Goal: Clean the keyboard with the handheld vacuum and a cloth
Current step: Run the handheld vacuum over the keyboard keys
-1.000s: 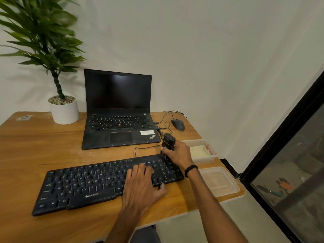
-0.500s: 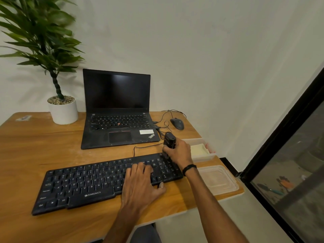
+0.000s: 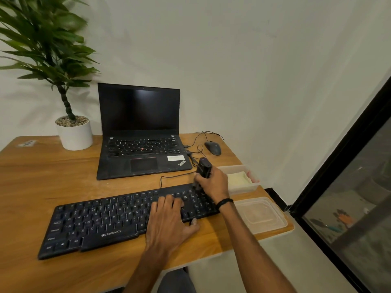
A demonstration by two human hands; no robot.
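A black keyboard [image 3: 101, 218] lies across the near part of the wooden desk [image 3: 42, 182]. My left hand [image 3: 169, 220] rests flat on its right half, fingers spread over the keys, thumb at the front edge. My right hand [image 3: 213, 183] grips a small black handheld vacuum [image 3: 203, 167] upright at the keyboard's far right corner, its lower end down on the keys. A pale yellow cloth [image 3: 238, 179] lies in an open white box [image 3: 230, 168] just right of that hand.
A black open laptop [image 3: 139, 132] stands behind the keyboard, a potted plant [image 3: 74, 132] to its left, a mouse [image 3: 212, 148] with cables to its right. A clear plastic lid [image 3: 260, 214] lies at the desk's right edge. A dark glass door is on the right.
My right hand with the vacuum has shifted slightly along the keyboard's far right corner. My left hand stays on the keys.
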